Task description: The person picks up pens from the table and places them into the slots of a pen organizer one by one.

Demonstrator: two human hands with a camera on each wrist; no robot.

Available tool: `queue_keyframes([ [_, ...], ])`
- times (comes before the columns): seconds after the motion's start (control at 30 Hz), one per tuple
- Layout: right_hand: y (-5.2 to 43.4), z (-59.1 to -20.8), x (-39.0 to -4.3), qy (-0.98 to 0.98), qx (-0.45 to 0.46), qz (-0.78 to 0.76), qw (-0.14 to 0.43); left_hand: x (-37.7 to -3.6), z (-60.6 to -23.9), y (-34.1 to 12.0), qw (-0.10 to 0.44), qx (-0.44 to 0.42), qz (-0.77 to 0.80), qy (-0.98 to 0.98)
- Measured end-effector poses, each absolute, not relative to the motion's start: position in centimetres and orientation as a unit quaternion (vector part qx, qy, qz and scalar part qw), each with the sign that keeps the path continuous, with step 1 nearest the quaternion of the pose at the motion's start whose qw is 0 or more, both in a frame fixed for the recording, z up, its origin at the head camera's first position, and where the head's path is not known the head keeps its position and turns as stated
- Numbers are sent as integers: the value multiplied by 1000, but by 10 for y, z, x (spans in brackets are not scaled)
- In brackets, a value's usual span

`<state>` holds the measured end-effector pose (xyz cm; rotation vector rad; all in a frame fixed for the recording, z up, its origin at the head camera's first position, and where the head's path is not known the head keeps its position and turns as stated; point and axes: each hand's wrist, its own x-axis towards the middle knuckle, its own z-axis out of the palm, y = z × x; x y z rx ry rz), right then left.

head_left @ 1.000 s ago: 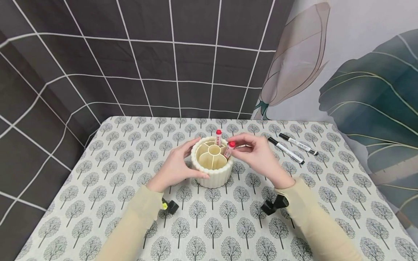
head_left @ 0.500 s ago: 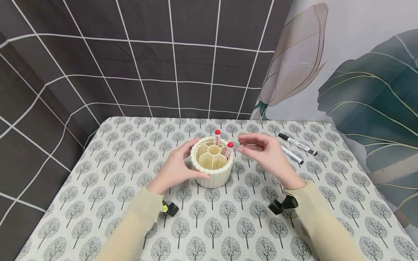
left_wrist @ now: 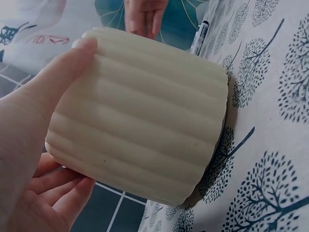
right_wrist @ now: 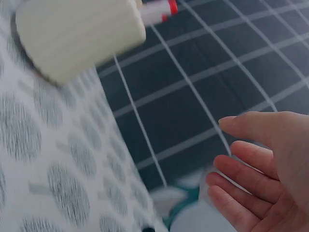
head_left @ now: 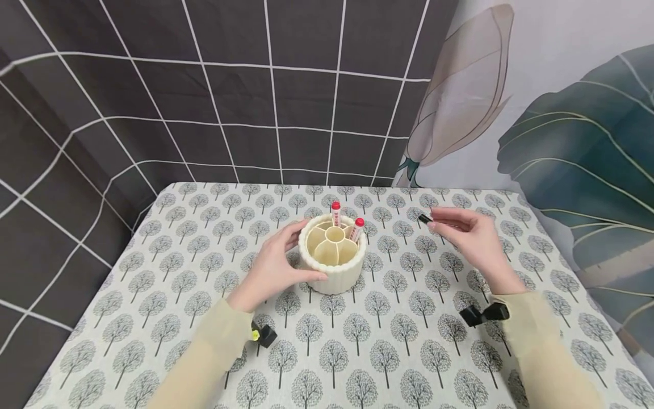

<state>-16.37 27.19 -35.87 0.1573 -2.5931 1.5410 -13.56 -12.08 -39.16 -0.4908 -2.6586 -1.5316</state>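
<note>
Head view: cream ribbed pen holder (head_left: 334,279) stands upright on the tree-print tablecloth (head_left: 378,363), slightly right of and below the frame centre. Left hand (head_left: 271,264) grasps it from its left side, thumb along the near rim, fingers round the far side; the left wrist view agrees, with the thumb at upper left on the ribbed wall and the fingers at lower left. Inside, a round central cell is ringed by petal-shaped compartments. One red-capped marker (head_left: 335,215) stands near upright in a rear compartment; a second red-capped marker (head_left: 356,230) leans toward the right in a right-hand one. Right hand (head_left: 472,236), right of centre, is released — in the right wrist view the fingers are loosely bent and the thumb is held apart from them. A black cap (head_left: 424,218) shows just left of its fingertips in the head view; whether they touch it, cannot tell. In the left wrist view, a white marker (left_wrist: 199,38) lies on the cloth at upper right, near that hand. Both forearms wear beige sleeves (head_left: 204,346), a black wrist mount (head_left: 485,313) showing at the right cuff. Background: dark grid-patterned cloth (head_left: 230,102) at upper left, floral hanging (head_left: 567,136) at upper right.
</note>
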Motion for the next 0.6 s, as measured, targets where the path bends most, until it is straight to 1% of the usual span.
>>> queue_keyframes([
  [0.17,303,-369,-165,-875,3,481,54,-130,-391,-122,15,-146,-502,-853],
  [0.47,339,-392,-164,-914,-12,405,28,-115,-392,-129,10,-125,-514,-849],
  [0.6,346,-401,-164,-921,-4,389,28,-109,-390,-132,19,-140,-507,-850],
])
